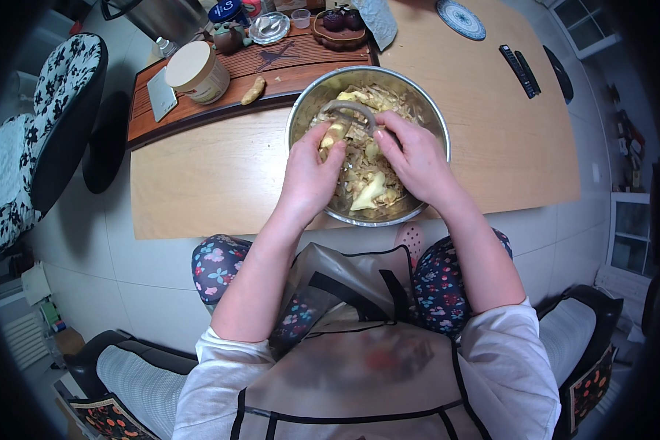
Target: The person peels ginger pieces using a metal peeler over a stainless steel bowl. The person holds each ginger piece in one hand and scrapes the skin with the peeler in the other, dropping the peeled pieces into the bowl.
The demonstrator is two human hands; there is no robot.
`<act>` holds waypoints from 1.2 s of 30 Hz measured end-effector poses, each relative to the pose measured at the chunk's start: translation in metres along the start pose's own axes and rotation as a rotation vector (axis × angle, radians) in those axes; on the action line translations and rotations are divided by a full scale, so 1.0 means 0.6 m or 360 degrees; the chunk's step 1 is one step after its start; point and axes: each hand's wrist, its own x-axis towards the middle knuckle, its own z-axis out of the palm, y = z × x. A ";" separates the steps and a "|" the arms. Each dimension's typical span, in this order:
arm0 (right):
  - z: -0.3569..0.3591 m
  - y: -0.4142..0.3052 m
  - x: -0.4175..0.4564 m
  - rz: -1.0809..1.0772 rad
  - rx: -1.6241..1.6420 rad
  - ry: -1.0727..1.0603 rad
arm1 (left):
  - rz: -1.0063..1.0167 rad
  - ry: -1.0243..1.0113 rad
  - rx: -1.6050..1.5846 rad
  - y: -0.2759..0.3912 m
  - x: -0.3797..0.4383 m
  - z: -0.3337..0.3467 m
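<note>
Over a stainless steel bowl [446, 129] at the table's front edge, my left hand [313, 170] grips a piece of ginger root [333, 136], partly peeled to pale yellow. My right hand [418, 154] holds a grey peeler [357, 106], its curved head right beside the ginger. Whether the blade touches the root I cannot tell. Beneath both hands the bowl contains many brownish peelings [357, 179]. A larger pale yellow ginger piece [369, 192] lies on them towards me, and more yellow ginger [385, 100] shows at the far side.
Left of the bowl is a wooden tea tray [236, 104] bearing a lidded tub [198, 71], an unpeeled root-like piece [253, 91] and a clay figurine [230, 38]. Two remote controls [520, 71] and a patterned round mat [461, 20] lie on the wooden table [506, 154] to the right.
</note>
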 end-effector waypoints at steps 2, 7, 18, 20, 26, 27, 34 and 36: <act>0.004 -0.010 -0.001 0.0037 0.0101 -0.0083 | 0.0083 0.0057 0.0044 -0.004 0.002 0.004; 0.018 -0.015 -0.004 0.0008 0.0115 -0.0040 | -0.0027 0.0080 0.0011 0.003 -0.001 0.008; 0.032 -0.014 0.011 -0.0213 -0.0558 0.0502 | 0.0097 0.0191 0.0365 0.017 -0.010 0.016; 0.028 -0.013 0.010 -0.0088 -0.0434 0.0477 | 0.0153 0.0225 0.0448 0.016 -0.008 0.016; 0.031 -0.016 -0.005 -0.0025 -0.0261 0.0146 | 0.0227 0.0253 0.0624 0.021 -0.012 0.012; 0.032 -0.013 -0.005 -0.0055 -0.0290 0.0135 | 0.0246 0.0259 0.0658 0.023 -0.014 0.012; 0.002 0.001 0.022 -0.0133 -0.0875 0.0692 | 0.0394 0.0358 0.0894 0.022 -0.022 0.020; -0.007 0.008 0.020 -0.0018 -0.0772 0.0712 | 0.0469 0.0383 0.0960 0.024 -0.022 0.020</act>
